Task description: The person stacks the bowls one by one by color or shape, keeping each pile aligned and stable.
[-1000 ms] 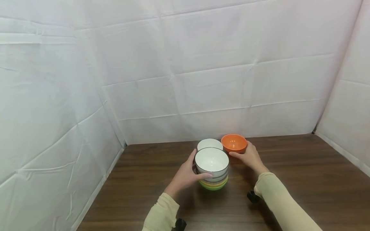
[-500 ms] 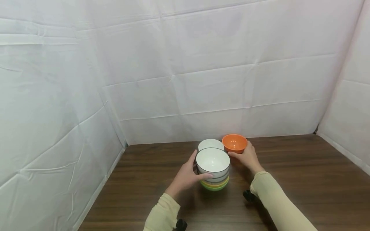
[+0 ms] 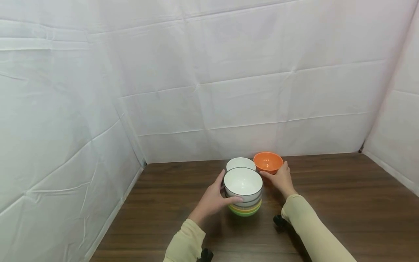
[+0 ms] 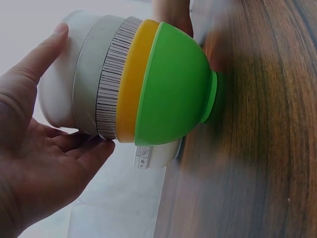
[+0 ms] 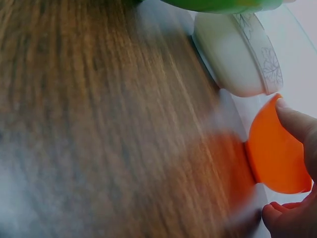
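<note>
My left hand (image 3: 212, 202) holds a stack of several nested bowls from its left side, thumb toward me and fingers around the far side. At the top is a white bowl (image 3: 243, 182) with a dark rim. A striped bowl (image 4: 110, 79), a yellow bowl (image 4: 133, 82) and a green bowl (image 4: 176, 87) come below, the green one lowest, its foot at the table. To the right and farther back, my right hand (image 3: 280, 180) grips an orange bowl (image 3: 268, 162), thumb against its near side. Its other fingers are partly hidden in the head view.
Behind the stack stands another white bowl (image 3: 240, 163), with a leaf-like pattern under its rim, beside the orange bowl. The brown wooden table (image 3: 157, 218) ends at a white cloth backdrop (image 3: 170, 109) at the back, with cloth at both sides.
The right wrist and forearm have swung slightly left, with the hand still at the orange bowl. The whole head view has shifted a little; the left hand keeps its hold on the stack.
</note>
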The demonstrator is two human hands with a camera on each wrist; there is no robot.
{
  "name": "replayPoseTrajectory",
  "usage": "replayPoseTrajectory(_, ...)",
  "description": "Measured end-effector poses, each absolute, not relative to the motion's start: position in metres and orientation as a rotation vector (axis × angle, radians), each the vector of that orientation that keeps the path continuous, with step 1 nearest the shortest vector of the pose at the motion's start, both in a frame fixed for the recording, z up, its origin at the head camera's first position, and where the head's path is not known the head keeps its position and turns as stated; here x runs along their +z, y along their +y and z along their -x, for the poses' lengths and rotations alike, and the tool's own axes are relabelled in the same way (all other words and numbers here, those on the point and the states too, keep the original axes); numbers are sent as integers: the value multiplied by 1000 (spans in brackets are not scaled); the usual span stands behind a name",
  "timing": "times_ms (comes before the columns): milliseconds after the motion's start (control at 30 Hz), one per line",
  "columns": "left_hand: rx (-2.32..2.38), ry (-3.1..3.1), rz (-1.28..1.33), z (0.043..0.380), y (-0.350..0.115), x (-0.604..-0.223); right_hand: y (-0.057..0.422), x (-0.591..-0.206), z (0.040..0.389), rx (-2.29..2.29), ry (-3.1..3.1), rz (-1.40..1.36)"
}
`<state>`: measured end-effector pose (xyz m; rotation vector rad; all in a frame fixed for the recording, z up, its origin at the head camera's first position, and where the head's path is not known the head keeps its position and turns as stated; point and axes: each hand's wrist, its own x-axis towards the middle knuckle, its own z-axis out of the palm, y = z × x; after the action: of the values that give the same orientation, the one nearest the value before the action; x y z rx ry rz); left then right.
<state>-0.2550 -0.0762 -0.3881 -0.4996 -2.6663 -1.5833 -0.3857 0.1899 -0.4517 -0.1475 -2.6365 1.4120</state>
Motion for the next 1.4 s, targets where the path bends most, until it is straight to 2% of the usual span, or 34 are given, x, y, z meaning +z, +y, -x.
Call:
replayPoseTrajectory(1100,-1595,-2646,538,256,-74,-390,203,-453,377,1379,-2477,86)
replayPoseTrajectory(1400,-1605,-2636,536,259,-75,-392,205,-432,363,1431,-2429,-26)
